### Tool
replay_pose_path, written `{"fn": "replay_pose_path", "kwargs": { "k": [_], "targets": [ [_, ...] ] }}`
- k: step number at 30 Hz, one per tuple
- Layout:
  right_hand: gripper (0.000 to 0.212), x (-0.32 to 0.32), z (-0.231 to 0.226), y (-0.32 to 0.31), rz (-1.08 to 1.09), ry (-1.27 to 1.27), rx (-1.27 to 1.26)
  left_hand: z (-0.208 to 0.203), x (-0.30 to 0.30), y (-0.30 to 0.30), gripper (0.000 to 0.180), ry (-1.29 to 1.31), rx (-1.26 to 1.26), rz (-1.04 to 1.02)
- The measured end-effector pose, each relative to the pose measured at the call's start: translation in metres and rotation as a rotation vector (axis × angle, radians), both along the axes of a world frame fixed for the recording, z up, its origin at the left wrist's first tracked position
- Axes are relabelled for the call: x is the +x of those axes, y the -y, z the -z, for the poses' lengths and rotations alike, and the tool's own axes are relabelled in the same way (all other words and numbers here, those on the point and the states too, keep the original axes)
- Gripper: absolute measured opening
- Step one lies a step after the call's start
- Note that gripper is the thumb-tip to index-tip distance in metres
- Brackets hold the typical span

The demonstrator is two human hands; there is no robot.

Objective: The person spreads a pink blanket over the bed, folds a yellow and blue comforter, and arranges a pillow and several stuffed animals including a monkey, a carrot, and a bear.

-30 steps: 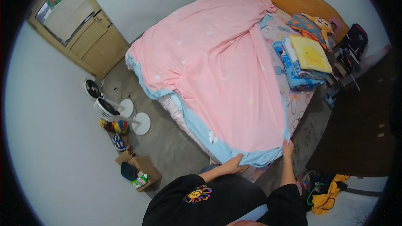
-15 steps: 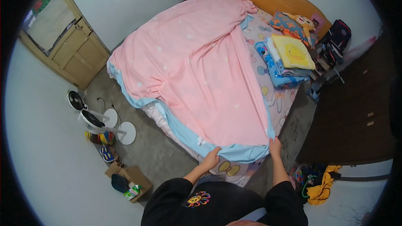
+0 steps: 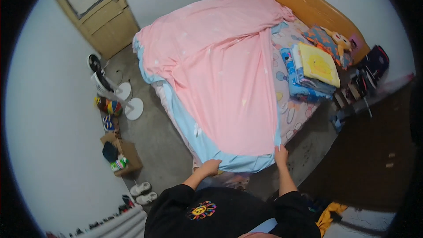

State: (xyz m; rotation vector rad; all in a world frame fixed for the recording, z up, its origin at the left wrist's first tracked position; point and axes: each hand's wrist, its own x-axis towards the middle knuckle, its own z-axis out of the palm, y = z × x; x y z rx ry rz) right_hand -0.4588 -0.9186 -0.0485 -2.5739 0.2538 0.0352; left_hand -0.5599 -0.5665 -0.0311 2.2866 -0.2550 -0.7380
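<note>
A pink duvet cover (image 3: 229, 105) with a light blue border lies over most of the bed, with creases running across its middle. At the foot of the bed, my left hand (image 3: 210, 167) is closed on the blue border. My right hand (image 3: 281, 153) grips the cover's near right corner, pulling the edge between the hands fairly straight. Underneath, a patterned bed sheet (image 3: 288, 119) shows along the right side. What lies inside my closed fingers is hidden.
Folded bedding with a yellow top piece (image 3: 318, 64) sits on the bed's right side, near a plush toy (image 3: 339, 42) by the headboard (image 3: 304, 0). White fans (image 3: 133, 109), a cardboard box (image 3: 128, 154) and shoes (image 3: 143, 191) stand to the left. A dark brown panel (image 3: 365, 150) is at right.
Both hands keep hold of the duvet cover and have drawn its near edge toward me, past the foot of the bed. My view has shifted, bringing white shoes in at lower left.
</note>
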Motion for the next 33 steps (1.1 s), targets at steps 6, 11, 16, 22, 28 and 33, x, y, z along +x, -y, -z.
{"fn": "replay_pose_path", "kwargs": {
  "k": [6, 11, 16, 22, 28, 33],
  "targets": [
    [0.029, -0.036, 0.042, 0.089, -0.035, -0.091, 0.183, 0.01, -0.049, 0.1, 0.015, -0.052, 0.41, 0.016],
    [0.03, -0.074, 0.06, 0.123, -0.095, -0.184, 0.164, 0.047, -0.093, 0.133, 0.015, -0.082, 0.491, -0.097],
    [0.032, -0.088, 0.056, 0.129, -0.073, -0.229, 0.155, 0.077, -0.12, 0.148, 0.012, 0.124, 0.546, -0.317],
    [0.034, -0.09, 0.047, 0.137, -0.097, -0.17, 0.251, 0.075, -0.128, 0.147, 0.013, 0.087, 0.55, -0.366],
    [0.04, -0.102, 0.071, 0.134, -0.034, -0.343, 0.086, 0.071, -0.147, 0.145, 0.016, 0.233, 0.376, -0.722],
    [0.042, -0.104, 0.1, 0.148, 0.353, -0.536, 0.605, 0.074, -0.144, 0.139, 0.023, 0.213, 0.418, -0.841]
  ]
}}
